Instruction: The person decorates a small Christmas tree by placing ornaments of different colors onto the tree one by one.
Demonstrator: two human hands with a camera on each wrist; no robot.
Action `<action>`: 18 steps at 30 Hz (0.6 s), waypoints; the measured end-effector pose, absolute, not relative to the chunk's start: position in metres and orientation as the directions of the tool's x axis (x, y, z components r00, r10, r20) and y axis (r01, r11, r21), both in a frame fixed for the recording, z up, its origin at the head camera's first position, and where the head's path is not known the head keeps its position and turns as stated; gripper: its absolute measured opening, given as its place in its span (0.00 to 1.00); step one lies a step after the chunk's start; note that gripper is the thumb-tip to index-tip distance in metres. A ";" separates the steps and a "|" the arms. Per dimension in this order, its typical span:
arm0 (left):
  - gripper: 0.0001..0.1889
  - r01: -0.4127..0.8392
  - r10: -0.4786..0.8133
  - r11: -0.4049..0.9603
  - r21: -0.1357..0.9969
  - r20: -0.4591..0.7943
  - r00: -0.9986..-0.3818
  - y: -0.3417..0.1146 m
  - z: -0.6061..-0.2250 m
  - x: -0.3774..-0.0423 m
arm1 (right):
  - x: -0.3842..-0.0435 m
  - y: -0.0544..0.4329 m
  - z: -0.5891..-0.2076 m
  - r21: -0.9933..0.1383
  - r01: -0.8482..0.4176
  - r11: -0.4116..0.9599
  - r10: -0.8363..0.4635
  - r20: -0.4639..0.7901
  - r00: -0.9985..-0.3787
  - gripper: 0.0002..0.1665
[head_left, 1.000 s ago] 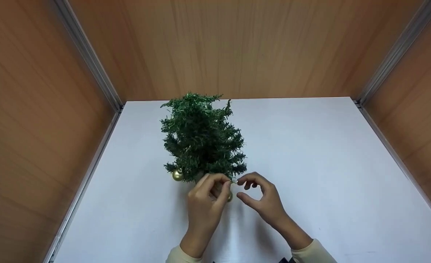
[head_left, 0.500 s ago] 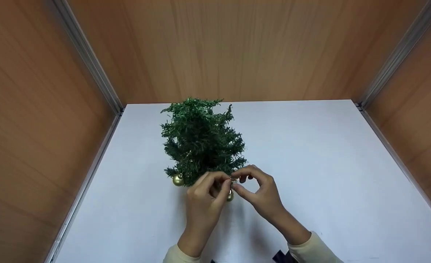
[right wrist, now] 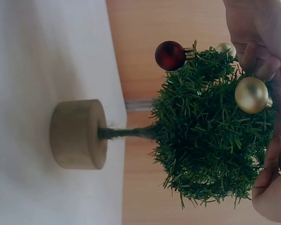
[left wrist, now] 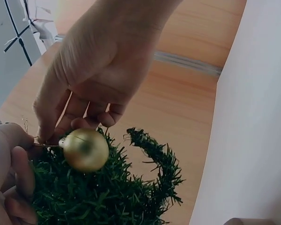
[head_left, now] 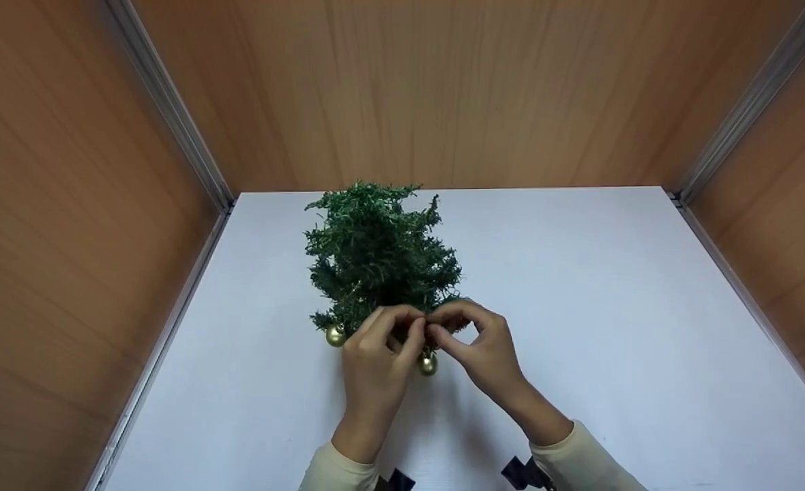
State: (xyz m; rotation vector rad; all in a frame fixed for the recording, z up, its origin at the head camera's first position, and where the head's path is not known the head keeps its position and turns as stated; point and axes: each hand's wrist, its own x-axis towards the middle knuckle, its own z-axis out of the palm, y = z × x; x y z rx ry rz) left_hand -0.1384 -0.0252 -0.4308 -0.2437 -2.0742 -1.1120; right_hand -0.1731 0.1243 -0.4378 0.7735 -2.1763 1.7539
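A small artificial Christmas tree [head_left: 378,259] stands in front of the person. From its front hangs a gold ball ornament [head_left: 428,363], just below the meeting fingertips of both hands. A thin cord [left wrist: 49,146] runs from the ball's cap to those fingertips. My left hand [head_left: 375,358] pinches the cord between thumb and index finger. Opposite it, my right hand [head_left: 488,351] pinches at the same spot with thumb and index finger, the tips partly hidden against the branches. Seen from the right wrist, the gold ball [right wrist: 251,95] lies against the green needles.
Another gold ball [head_left: 335,335] hangs on the tree's left side. A dark red ball [right wrist: 170,55] hangs from a low branch. The tree's round wooden base [right wrist: 78,134] rests on the white table [head_left: 580,286], with wood panels [head_left: 443,88] around it.
The right hand has moved left to meet the left hand's fingertips, and its thumb and index finger have closed together. Both hands are slightly higher, showing more of the gold ball.
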 end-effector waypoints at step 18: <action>0.05 0.444 -0.125 0.759 0.477 0.775 -0.619 -0.028 -0.431 -0.153 | -0.172 0.115 -0.410 -0.866 -0.453 0.213 -0.165 0.425 -0.890 0.04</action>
